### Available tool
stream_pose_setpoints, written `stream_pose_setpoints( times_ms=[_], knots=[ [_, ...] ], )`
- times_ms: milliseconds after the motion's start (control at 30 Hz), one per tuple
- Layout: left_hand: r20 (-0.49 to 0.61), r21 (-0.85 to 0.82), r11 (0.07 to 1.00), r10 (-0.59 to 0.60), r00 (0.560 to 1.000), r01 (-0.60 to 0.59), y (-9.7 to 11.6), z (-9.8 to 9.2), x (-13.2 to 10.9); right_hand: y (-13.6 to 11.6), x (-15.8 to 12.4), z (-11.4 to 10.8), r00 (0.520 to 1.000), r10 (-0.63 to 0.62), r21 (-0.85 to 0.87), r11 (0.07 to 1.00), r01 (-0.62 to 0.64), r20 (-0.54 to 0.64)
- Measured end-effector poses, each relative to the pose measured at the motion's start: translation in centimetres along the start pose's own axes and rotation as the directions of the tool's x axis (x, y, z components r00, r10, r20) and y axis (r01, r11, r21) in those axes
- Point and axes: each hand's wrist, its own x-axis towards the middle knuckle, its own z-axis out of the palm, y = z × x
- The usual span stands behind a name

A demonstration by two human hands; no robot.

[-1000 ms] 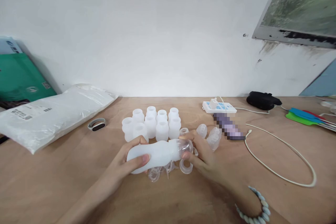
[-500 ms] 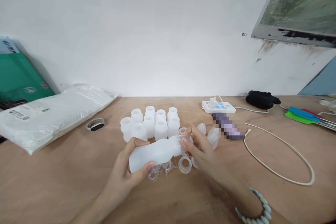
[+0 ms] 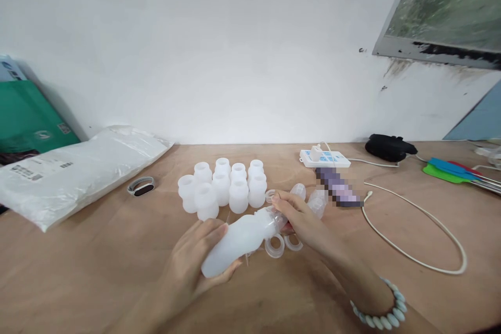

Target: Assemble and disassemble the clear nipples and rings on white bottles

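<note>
A frosted white bottle (image 3: pixel 239 240) lies tilted in the air, its base toward the lower left and its neck toward the upper right. Around the base end, my left hand (image 3: pixel 192 251) is closed, thumb below and fingers above. My right hand (image 3: pixel 300 217) grips the clear cap (image 3: pixel 277 218) at the neck; some of its fingers are hidden behind it. Just behind stand several open white bottles (image 3: pixel 221 188) in a cluster. Translucent rings (image 3: pixel 274 246) lie on the table below my right hand, and clear caps (image 3: pixel 317 202) sit beyond it.
A white plastic package (image 3: pixel 82 172) and a fitness band (image 3: pixel 141 187) are at the left. To the right are a power strip (image 3: pixel 324 159), a phone (image 3: pixel 338 188), a looped white cable (image 3: pixel 426 214), a black case (image 3: pixel 390 147) and colored spatulas (image 3: pixel 450 169). A wall closes the back.
The bottle has tipped more steeply, its base moving down and right. My left hand has turned with it, and my right hand's fingers have shifted around the cap.
</note>
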Motion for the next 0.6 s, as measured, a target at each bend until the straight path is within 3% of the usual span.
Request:
stream_pose_setpoints(
  times_ms=[33, 67, 100, 133, 200, 267, 333, 367, 467, 600],
  knots=[
    [-0.073, 0.067, 0.977, 0.206, 0.976, -0.201, -0.1, 0.0, 0.2, 0.0, 0.0, -0.1, 1.0, 0.014, -0.017, 1.0, -0.015, -0.005],
    [-0.122, 0.141, 0.926, 0.367, 0.922, -0.349, -0.2, 0.0, 0.5, 0.0, 0.0, -0.2, 1.0, 0.022, -0.033, 0.999, -0.022, -0.009],
    [-0.149, 0.203, 0.874, 0.472, 0.869, -0.441, -0.3, 0.0, 0.7, 0.0, 0.1, -0.2, 1.0, 0.022, -0.042, 0.999, -0.022, -0.005],
    [-0.156, 0.234, 0.849, 0.514, 0.844, -0.474, -0.3, -0.1, 0.8, 0.0, 0.1, -0.2, 1.0, 0.014, -0.04, 0.999, -0.014, 0.004],
    [-0.153, 0.215, 0.872, 0.475, 0.867, -0.44, -0.2, -0.3, 0.9, 0.0, 0.1, -0.1, 1.0, -0.02, -0.025, 0.999, 0.02, 0.01],
    [-0.136, 0.11, 0.943, 0.328, 0.935, -0.315, 0.2, -0.6, 0.8, 0.0, 0.1, 0.1, 0.998, -0.062, -0.028, 0.998, 0.062, 0.0],
    [-0.082, -0.045, 0.996, 0.074, 0.994, -0.078, 0.7, -0.8, 0.7, 0.1, 0.0, 0.3, 0.993, -0.111, -0.059, 0.992, 0.109, -0.029],
    [-0.031, -0.138, 0.989, -0.06, 0.998, 0.055, 0.9, -0.8, 0.8, 0.2, -0.1, 0.4, 0.989, -0.143, -0.082, 0.987, 0.138, -0.049],
    [0.146, -0.386, 0.854, -0.316, 0.938, 0.348, 1.3, -1.0, 1.3, 0.5, -0.4, 0.5, 0.962, -0.257, -0.168, 0.956, 0.239, -0.097],
    [0.384, -0.554, 0.616, -0.408, 0.828, 0.56, 0.9, -1.2, 2.0, 1.1, -0.7, 0.2, 0.888, -0.452, -0.324, 0.856, 0.404, -0.088]
  ],
)
